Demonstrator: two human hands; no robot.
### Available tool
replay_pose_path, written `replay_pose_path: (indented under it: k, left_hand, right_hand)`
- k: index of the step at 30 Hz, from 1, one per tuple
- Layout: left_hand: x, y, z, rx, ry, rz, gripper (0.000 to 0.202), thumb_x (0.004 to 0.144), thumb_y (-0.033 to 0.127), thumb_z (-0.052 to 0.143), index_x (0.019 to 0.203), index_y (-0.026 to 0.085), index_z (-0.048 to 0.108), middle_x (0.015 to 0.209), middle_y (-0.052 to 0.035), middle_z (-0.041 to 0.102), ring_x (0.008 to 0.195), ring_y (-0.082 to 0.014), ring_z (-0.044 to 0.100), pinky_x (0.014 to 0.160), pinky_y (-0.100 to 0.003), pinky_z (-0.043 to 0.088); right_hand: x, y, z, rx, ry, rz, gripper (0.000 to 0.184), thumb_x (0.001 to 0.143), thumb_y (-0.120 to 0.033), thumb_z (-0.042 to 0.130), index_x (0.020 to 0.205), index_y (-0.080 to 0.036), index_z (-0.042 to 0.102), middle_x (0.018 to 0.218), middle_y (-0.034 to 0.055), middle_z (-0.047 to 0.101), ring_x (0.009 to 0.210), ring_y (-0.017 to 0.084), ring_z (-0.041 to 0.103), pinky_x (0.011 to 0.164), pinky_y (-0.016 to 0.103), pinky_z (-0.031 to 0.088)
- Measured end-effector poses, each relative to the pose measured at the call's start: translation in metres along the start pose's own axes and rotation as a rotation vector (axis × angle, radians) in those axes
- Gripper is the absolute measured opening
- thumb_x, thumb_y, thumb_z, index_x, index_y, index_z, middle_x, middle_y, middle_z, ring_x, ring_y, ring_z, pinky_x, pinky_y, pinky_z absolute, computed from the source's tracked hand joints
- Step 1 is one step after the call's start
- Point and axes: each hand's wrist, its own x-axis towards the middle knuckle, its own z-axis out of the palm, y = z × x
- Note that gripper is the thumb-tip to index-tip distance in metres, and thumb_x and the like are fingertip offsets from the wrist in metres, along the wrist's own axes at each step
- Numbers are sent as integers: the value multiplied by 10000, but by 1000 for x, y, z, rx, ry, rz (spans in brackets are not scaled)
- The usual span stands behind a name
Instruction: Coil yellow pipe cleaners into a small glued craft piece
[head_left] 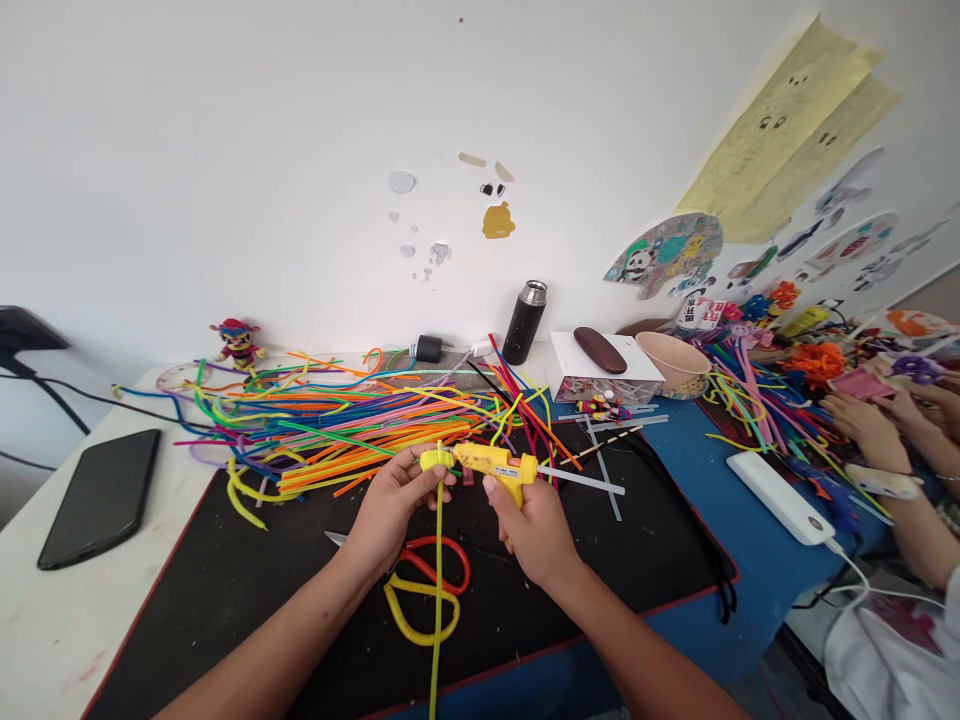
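Observation:
My left hand (397, 500) pinches a small coil of yellow-green pipe cleaner (435, 459), with a long straight tail (439, 580) hanging from it toward me. In my right hand (538, 525) is a yellow hot glue gun (491, 463), its handle wrapped by my fingers. The gun's nozzle points left and meets the coil or sits right beside it; whether they touch I cannot tell. A translucent glue stick (581, 480) sticks out of the gun's back end. Below my hands lie scissors with one red and one yellow handle loop (420, 620), blades partly hidden by my left hand.
Many coloured pipe cleaners (375, 425) spread across the back of the black mat (300, 620). Behind them stand a black flask (525, 322) and a white box (566, 375). A black phone (101, 500) lies left, a white power bank (780, 498) right. Another person's hands (870, 430) work far right.

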Motion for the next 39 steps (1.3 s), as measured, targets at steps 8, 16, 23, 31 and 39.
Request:
replay_pose_path:
  k: [8,16,23,31,39]
  left_hand:
    - [-1,0,2,6,-3,-2,471,690,391,947,1026,157,716,771,-47,764,611,-155,665,564,-241,456]
    - [-2,0,3,18,-8,11,455,687,401,947,998,162,717,760,-49,761,607,-161,659,561,-249,449]
    - [-2,0,3,22,-7,8,487,691,405,946,1038,155,713,778,-54,770,615,-155,661,575,-246,456]
    - [3,8,-6,2,31,35,413,691,407,943,944,161,730,781,-50,765,600,-145,657,559,-241,456]
    - [11,41,-23,-90,126,142,351,678,342,959,874,161,730,797,-34,751,618,-126,650,539,-211,476]
  right_hand:
    - [0,-2,-1,17,11,5,563,975,-678,510,623,-239,510,412,-15,485,366,149,485,398,252,356]
    - [1,1,-1,24,18,6,568,967,-713,506,679,-225,555,444,-20,504,373,141,493,402,244,368]
    - [2,-4,-2,57,22,17,566,951,-720,512,706,-216,586,434,-31,491,361,135,478,399,244,366]
    - [0,1,-8,281,37,151,592,858,-778,585,751,-196,614,402,-64,461,326,118,431,383,238,344]
    - [-13,25,-14,436,-144,290,605,842,-774,612,851,-170,636,393,-87,462,311,102,412,382,216,264]
